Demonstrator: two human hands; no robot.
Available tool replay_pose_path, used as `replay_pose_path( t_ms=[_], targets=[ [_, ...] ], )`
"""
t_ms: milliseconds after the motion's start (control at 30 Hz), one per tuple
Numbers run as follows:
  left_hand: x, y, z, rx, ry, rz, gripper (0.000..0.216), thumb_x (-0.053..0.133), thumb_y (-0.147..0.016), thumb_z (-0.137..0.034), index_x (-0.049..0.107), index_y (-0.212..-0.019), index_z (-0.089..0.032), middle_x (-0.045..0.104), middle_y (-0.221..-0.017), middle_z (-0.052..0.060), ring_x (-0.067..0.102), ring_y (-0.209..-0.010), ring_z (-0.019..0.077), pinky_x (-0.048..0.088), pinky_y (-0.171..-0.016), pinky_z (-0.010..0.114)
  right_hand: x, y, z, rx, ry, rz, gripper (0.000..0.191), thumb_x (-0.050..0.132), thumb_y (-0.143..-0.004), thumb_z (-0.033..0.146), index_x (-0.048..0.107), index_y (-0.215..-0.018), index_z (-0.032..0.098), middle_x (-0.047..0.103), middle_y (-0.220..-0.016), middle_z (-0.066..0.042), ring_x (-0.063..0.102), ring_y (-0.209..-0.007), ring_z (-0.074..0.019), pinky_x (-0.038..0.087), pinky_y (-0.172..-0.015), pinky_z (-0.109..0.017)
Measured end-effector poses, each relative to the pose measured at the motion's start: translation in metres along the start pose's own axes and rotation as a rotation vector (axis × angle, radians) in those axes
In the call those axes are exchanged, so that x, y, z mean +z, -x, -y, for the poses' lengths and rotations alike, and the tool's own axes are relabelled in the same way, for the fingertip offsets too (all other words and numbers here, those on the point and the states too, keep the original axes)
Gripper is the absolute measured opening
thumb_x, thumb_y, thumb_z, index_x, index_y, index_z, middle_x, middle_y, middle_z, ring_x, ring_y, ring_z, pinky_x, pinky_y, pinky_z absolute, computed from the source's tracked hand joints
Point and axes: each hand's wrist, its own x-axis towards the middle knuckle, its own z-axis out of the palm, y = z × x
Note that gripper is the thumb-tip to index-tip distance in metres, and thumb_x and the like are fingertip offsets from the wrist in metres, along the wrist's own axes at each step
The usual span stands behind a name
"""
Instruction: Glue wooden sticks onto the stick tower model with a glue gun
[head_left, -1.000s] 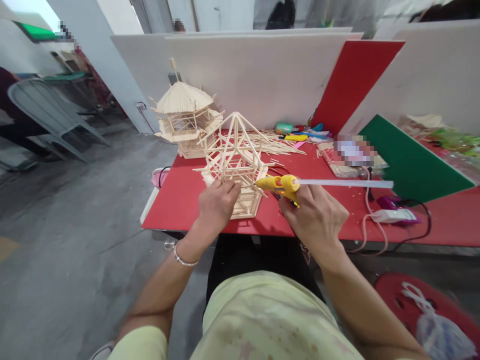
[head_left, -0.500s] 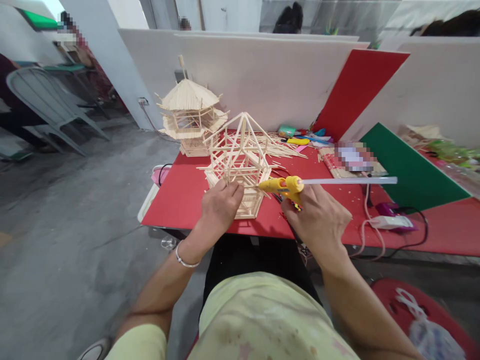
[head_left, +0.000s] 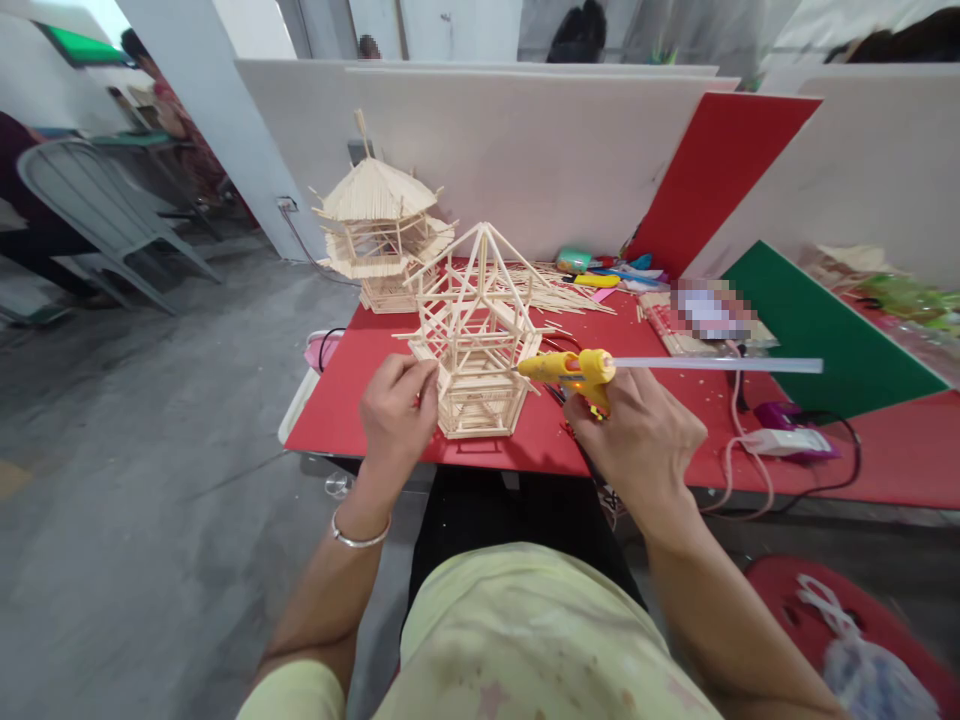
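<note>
An open frame model house of thin wooden sticks (head_left: 474, 330) stands on the red table (head_left: 360, 400). My left hand (head_left: 397, 410) is closed, pinching the model's left lower edge. My right hand (head_left: 637, 440) grips a yellow glue gun (head_left: 570, 368) with a long clear glue stick (head_left: 712, 365) poking out to the right. The gun's nozzle touches the right side of the frame.
A finished stick pavilion (head_left: 379, 235) stands behind the frame. Loose sticks (head_left: 555, 290), markers and tools lie at the back. White, red and green boards (head_left: 810, 330) wall the table. A white power adapter and cables (head_left: 780, 442) lie right. A red stool with a bag (head_left: 840, 620) stands lower right.
My left hand slid from the model's front to its left lower edge. The glue gun shifted slightly right, its nozzle staying at the frame.
</note>
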Motion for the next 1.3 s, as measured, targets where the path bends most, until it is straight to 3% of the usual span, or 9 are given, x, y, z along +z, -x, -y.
replay_pose_path(
  t_ms=[133, 300, 600, 933, 1300],
  targets=[
    [0.003, 0.004, 0.008, -0.114, 0.137, 0.046, 0.024, 0.057, -0.096, -0.034, 0.075, -0.098, -0.018, 0.066, -0.087, 0.003, 0.061, -0.075, 0.0118, 0.048, -0.068, 0.024, 0.0, 0.0, 0.002, -0.005, -0.013, 0.028, 0.021, 0.055, -0.087, 0.034, 0.065, -0.097, 0.018, 0.063, -0.081, -0.004, 0.051, -0.068, -0.0159, 0.024, -0.058, -0.03],
    [0.007, 0.012, 0.006, -0.133, 0.2, 0.11, 0.032, 0.063, -0.091, -0.044, 0.074, -0.106, -0.018, 0.067, -0.091, 0.004, 0.053, -0.061, 0.008, 0.047, -0.062, 0.023, 0.002, -0.001, 0.002, 0.002, -0.008, 0.008, 0.022, 0.055, -0.086, 0.035, 0.065, -0.096, 0.018, 0.062, -0.08, -0.004, 0.052, -0.068, -0.0162, 0.024, -0.059, -0.029],
    [0.017, 0.023, 0.003, -0.092, 0.039, 0.072, 0.029, 0.065, -0.089, -0.036, 0.073, -0.11, -0.018, 0.07, -0.103, 0.006, 0.064, -0.077, 0.0124, 0.051, -0.071, 0.024, 0.002, -0.001, 0.008, 0.005, -0.037, -0.013, 0.02, 0.055, -0.088, 0.035, 0.064, -0.092, 0.018, 0.062, -0.078, -0.003, 0.051, -0.066, -0.0159, 0.025, -0.059, -0.029],
    [0.017, 0.031, -0.001, -0.117, 0.034, 0.071, 0.024, 0.062, -0.09, -0.03, 0.072, -0.11, -0.02, 0.072, -0.101, 0.006, 0.066, -0.081, 0.014, 0.052, -0.078, 0.025, -0.002, -0.014, 0.056, -0.143, -0.163, 0.082, 0.02, 0.053, -0.088, 0.028, 0.064, -0.102, 0.019, 0.062, -0.085, -0.005, 0.053, -0.075, -0.017, 0.026, -0.061, -0.031],
    [0.021, 0.037, 0.007, -0.085, 0.102, 0.026, 0.026, 0.065, -0.089, -0.026, 0.071, -0.114, -0.02, 0.074, -0.1, 0.007, 0.069, -0.083, 0.0166, 0.054, -0.079, 0.028, 0.004, -0.012, 0.058, -0.163, -0.137, -0.015, 0.018, 0.059, -0.086, 0.029, 0.065, -0.1, 0.018, 0.063, -0.078, -0.002, 0.054, -0.07, -0.0157, 0.027, -0.059, -0.03]
  ],
)
